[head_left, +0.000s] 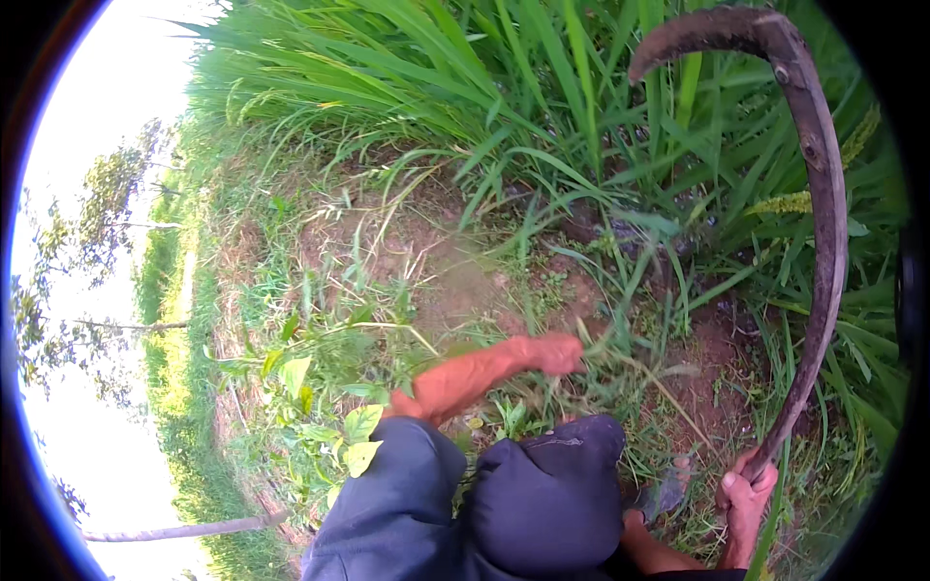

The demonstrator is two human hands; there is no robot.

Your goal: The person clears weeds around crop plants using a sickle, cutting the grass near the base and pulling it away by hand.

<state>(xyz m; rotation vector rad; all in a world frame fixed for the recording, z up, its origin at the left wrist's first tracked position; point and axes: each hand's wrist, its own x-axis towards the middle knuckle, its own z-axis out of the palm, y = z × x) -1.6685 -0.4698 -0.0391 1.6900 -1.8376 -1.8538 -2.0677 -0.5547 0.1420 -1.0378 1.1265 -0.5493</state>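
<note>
My right hand [750,481] is closed around the lower end of a long, curved wooden stick [828,218]. The stick rises along the right side, bearing knots, and its hooked tip [676,40] bends over among tall green blades. Low over the ground, my left hand [556,354] reaches out past my knees into short grass [603,385]. Motion blurs this hand and the grass around it, so whether its fingers hold any stems is not clear. A thin dry stalk [672,403] slants across the ground between the two hands.
Tall grass-like plants [436,65] with seed heads stand in wet ground ahead. Bare brown soil [465,283] shows in the middle. A leafy weed [360,428] grows against my dark trousers [545,501]. Thin tree trunks [182,529] stand at the left, and my foot [665,490] shows below.
</note>
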